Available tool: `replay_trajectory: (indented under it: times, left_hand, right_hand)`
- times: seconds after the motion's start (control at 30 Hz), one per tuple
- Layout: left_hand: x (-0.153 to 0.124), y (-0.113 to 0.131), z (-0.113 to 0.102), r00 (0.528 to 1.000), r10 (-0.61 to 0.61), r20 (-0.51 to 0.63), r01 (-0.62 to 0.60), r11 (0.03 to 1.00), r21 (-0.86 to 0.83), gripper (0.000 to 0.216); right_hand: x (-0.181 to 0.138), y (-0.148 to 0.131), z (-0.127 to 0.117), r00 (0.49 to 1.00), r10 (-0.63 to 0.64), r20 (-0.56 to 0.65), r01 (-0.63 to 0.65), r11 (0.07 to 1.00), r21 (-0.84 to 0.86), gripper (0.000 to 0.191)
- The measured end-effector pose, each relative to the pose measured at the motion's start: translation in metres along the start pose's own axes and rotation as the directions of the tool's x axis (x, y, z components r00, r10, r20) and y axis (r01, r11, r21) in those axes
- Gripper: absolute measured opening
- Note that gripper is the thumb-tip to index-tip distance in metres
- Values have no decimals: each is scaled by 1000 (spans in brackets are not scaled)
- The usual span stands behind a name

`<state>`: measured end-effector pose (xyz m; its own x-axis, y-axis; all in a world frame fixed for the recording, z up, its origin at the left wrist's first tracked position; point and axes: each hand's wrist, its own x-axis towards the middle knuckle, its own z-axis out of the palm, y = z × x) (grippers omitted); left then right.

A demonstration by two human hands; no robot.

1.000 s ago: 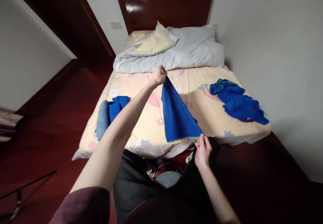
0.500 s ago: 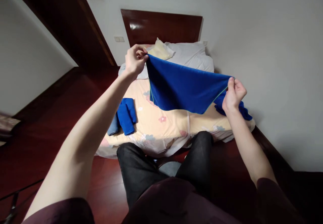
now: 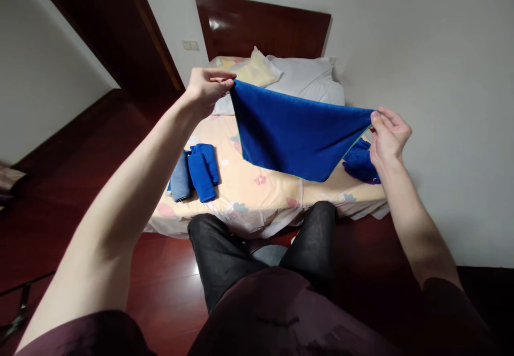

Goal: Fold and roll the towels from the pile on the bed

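A blue cloth [image 3: 295, 134] with a thin green edge hangs stretched in the air above the foot of the bed [image 3: 257, 195]. My left hand [image 3: 206, 89] pinches its upper left corner. My right hand [image 3: 387, 136] pinches the opposite corner on the right. Between the two hands the cloth sags down to a point. Both arms are raised and spread apart.
Folded blue and grey cloths [image 3: 195, 171] lie on the bed's left side. A heap of crumpled blue cloths [image 3: 359, 160] lies on its right side, partly hidden. A grey duvet and pillows [image 3: 297, 77] sit at the headboard. Dark red floor surrounds the bed, a white wall to the right.
The cloth has been lifted off the bed and spread between both hands. My right hand rose from the bed's edge and moved out to the right, my left hand came up too.
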<state>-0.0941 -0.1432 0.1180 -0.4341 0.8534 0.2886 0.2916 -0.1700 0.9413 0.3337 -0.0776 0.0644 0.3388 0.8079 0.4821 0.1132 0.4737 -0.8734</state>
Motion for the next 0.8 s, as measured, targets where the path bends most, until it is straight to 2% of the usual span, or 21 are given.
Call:
replay_trajectory:
  times: [0.1,0.2,0.4,0.63,0.8]
  left_hand:
    - [-6,-11,-5,999,9,39,-10,999,42,31]
    - [-16,-23,-12,996,79,32,-83,980,178,31]
    - [-49,-37,-34,989,144,44,-147,861,488,30]
    - [-87,-43,-59,995,78,65,-102,774,624,28]
    - [-91,-57,-71,994,-24,111,-51,781,623,26]
  right_hand:
    - [-5,0,-7,998,52,44,-50,997,-52,22]
    - [-14,-2,-15,988,131,81,-127,991,-51,21]
    - [-41,-8,-33,941,295,164,-287,955,-69,17]
    - [-61,6,-44,873,415,257,-409,909,-80,15]
    - [-62,26,-41,827,478,296,-479,875,-74,17]
